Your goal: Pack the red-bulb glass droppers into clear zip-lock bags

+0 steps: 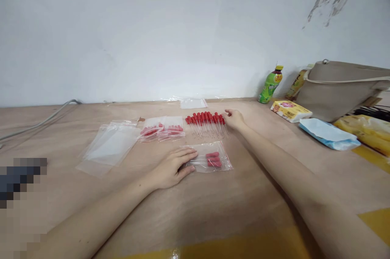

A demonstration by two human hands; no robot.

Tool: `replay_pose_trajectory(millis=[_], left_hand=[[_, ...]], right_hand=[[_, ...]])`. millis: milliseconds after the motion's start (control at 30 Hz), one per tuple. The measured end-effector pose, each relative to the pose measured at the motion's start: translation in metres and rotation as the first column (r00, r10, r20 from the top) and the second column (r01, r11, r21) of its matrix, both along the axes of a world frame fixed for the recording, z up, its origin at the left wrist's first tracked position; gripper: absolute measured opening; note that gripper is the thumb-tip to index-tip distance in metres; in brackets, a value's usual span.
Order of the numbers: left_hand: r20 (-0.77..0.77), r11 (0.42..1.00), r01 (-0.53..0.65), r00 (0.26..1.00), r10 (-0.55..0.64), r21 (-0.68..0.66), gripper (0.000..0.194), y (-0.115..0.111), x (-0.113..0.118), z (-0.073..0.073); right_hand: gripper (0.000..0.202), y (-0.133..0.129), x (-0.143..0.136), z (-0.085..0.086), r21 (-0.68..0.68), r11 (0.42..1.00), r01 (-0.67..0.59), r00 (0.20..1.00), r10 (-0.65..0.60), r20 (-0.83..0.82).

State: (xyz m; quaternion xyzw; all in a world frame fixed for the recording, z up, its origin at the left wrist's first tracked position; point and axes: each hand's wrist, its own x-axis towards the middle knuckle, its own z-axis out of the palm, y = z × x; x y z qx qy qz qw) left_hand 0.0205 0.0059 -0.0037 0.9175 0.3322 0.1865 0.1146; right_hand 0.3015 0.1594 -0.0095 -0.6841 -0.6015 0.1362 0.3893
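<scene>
My left hand [174, 166] lies on the left end of a clear zip bag [226, 162], its fingers and thumb spread apart over the plastic. Inside that bag are several droppers [213, 159] with red bulbs pointing right. At the right end of a row of loose red-bulbed droppers [204, 117] is my right hand [234, 119]. Its thumb and index finger are bent together at the bulb of the outermost dropper. The glass-like stems of the row point toward me.
Filled bags [163, 127] lie left of the row, beside a fanned stack of flat clear bags [111, 143]. More plastic [193, 104] lies by the wall. At right are a green bottle [270, 85], tissue pack [291, 111], blue packet [329, 133] and grey bag [338, 88]. A cable [39, 123] runs at left.
</scene>
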Motion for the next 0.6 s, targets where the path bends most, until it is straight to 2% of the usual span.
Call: replay_pose_trajectory(millis=[133,300,600], left_hand=[[0.013,1.000,0.003,1.000,-0.003,-0.006,0.040,-0.001,0.000,0.001],[0.011,1.000,0.008,1.000,-0.008,-0.003,0.040,-0.001,0.000,0.000],[0.005,1.000,0.017,1.000,-0.017,-0.004,0.041,0.001,-0.001,-0.001]], right_hand=[[0.022,0.018,-0.004,-0.004,-0.084,0.996,-0.004,0.997,-0.003,-0.079],[0.014,0.026,-0.005,-0.008,-0.150,0.989,0.007,0.956,-0.051,-0.289],[0.014,0.003,0.003,0.006,-0.076,0.996,-0.045,0.741,-0.018,-0.671]])
